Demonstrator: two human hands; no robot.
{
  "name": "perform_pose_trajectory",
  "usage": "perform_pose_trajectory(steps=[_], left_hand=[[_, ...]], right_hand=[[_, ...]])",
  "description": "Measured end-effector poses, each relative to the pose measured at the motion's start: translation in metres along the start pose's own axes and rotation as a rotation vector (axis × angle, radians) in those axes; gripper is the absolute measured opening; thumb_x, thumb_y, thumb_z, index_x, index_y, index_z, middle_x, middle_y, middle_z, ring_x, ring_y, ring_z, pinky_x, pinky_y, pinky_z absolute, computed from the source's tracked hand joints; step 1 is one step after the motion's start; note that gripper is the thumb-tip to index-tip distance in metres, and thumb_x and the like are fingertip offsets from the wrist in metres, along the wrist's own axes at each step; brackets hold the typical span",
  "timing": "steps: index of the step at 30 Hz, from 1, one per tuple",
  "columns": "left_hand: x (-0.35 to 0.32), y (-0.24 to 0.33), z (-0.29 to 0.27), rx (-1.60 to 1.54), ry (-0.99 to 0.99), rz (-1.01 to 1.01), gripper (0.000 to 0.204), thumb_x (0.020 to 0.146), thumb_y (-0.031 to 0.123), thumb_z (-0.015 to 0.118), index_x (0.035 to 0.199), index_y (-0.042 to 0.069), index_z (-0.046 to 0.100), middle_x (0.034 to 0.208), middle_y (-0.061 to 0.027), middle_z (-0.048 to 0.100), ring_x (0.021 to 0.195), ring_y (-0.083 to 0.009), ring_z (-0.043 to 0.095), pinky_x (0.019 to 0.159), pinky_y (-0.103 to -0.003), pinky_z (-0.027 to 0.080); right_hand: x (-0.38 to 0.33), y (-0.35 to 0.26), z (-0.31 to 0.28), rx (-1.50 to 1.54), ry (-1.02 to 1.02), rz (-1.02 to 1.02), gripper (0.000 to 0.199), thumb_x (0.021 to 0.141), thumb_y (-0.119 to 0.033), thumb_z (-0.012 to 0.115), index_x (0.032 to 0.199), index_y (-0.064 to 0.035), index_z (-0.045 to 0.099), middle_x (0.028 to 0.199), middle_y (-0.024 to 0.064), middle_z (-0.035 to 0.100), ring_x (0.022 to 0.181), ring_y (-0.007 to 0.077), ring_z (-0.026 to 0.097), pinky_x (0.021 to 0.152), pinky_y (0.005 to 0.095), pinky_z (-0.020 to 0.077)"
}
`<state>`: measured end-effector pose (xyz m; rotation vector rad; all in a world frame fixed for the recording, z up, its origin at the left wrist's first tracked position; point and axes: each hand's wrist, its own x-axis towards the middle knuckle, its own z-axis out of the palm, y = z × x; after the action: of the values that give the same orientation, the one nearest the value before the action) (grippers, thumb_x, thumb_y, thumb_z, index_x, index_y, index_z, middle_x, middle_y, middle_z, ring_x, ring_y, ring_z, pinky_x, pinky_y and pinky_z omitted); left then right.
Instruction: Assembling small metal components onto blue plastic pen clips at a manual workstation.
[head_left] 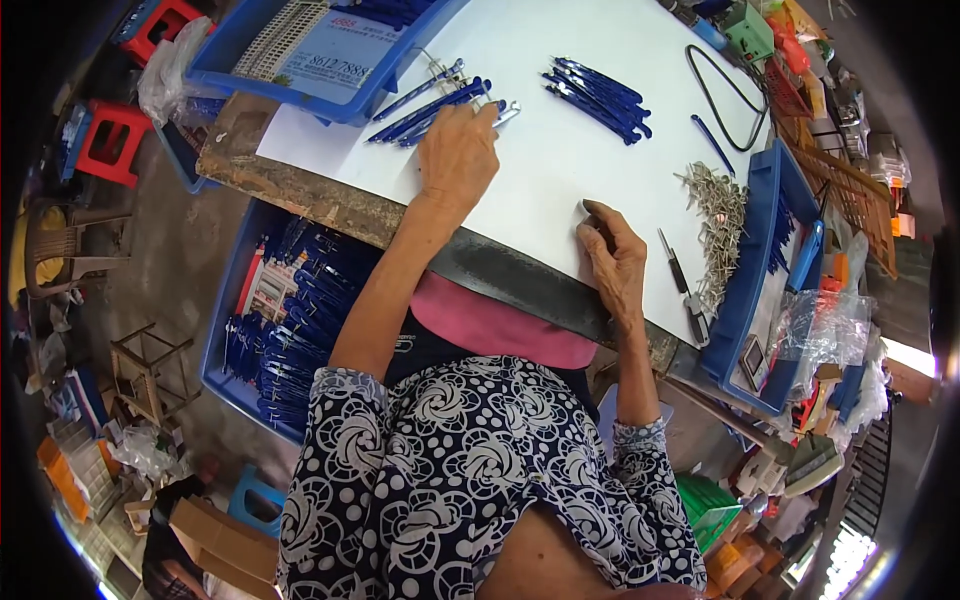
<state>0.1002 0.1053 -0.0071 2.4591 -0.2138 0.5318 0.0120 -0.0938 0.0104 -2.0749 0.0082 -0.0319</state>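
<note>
At the left of the white work surface (540, 190), my left hand (460, 155) is closed over a row of slim blue handle-like pieces (425, 118). Its fingertips are at one with a shiny metal end (509, 113), and the fingers partly cover it. My right hand (615, 255) rests by the near edge, thumb and index finger bent but apart, nothing visible between them. Beyond both hands lies a second bunch of blue pieces (597, 98). A heap of small metal parts (715, 225) is to the right, next to a black-handled tool (682, 275).
A blue tray (365, 110) with a printed card stands at the far left. Another blue tray (775, 180) is on the right. A blue crate (215, 340) full of blue pieces sits below the table at left. A black cord loop (690, 60) and a single blue piece (712, 143) lie far right.
</note>
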Motion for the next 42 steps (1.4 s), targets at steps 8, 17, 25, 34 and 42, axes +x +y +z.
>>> perform_pose_trajectory(steps=[8,17,25,34,42], left_hand=[[0.007,0.002,0.006,0.094,0.012,0.028,0.014,0.072,0.011,0.061,0.085,0.007,0.058,0.082,-0.0108,0.053,0.077,-0.0284,0.056,0.062,-0.038,0.047],[0.007,0.003,0.008,0.122,0.037,0.132,0.014,0.073,0.011,0.06,0.086,0.007,0.056,0.08,-0.0082,0.051,0.08,-0.0266,0.053,0.062,-0.038,0.046],[0.018,0.013,0.011,0.218,-0.013,0.067,0.015,0.074,0.011,0.059,0.088,0.008,0.055,0.082,-0.0088,0.052,0.079,-0.0268,0.054,0.062,-0.038,0.046],[0.047,0.051,0.052,0.014,-0.011,0.359,0.019,0.072,0.004,0.058,0.09,0.008,0.056,0.086,-0.0089,0.053,0.085,-0.0274,0.05,0.072,-0.036,0.043],[0.058,0.064,0.096,-0.025,-0.042,0.453,0.019,0.068,0.004,0.062,0.086,0.006,0.057,0.086,-0.0077,0.054,0.086,-0.0274,0.048,0.077,-0.036,0.04]], right_hand=[[0.001,0.006,0.0,0.012,0.002,-0.017,0.026,0.08,-0.008,0.057,0.104,0.0004,0.057,0.083,0.0053,0.059,0.077,0.0102,0.052,0.071,0.022,0.0422],[0.001,0.007,-0.001,-0.013,0.008,-0.067,0.024,0.078,-0.007,0.057,0.101,0.0009,0.057,0.085,0.009,0.06,0.077,0.0138,0.055,0.071,0.0244,0.0437],[0.0,0.006,-0.002,-0.06,0.027,-0.106,0.024,0.078,-0.007,0.058,0.1,0.0,0.057,0.081,0.0101,0.06,0.074,0.0153,0.056,0.068,0.0251,0.0443],[-0.001,0.004,-0.002,-0.103,0.046,-0.134,0.023,0.076,-0.005,0.057,0.098,0.0007,0.057,0.081,0.0145,0.059,0.072,0.0221,0.059,0.066,0.0285,0.0458],[-0.001,0.007,0.002,-0.156,0.095,-0.234,0.021,0.076,-0.005,0.056,0.096,0.0012,0.056,0.084,0.0154,0.058,0.07,0.0284,0.058,0.063,0.0333,0.0447]])
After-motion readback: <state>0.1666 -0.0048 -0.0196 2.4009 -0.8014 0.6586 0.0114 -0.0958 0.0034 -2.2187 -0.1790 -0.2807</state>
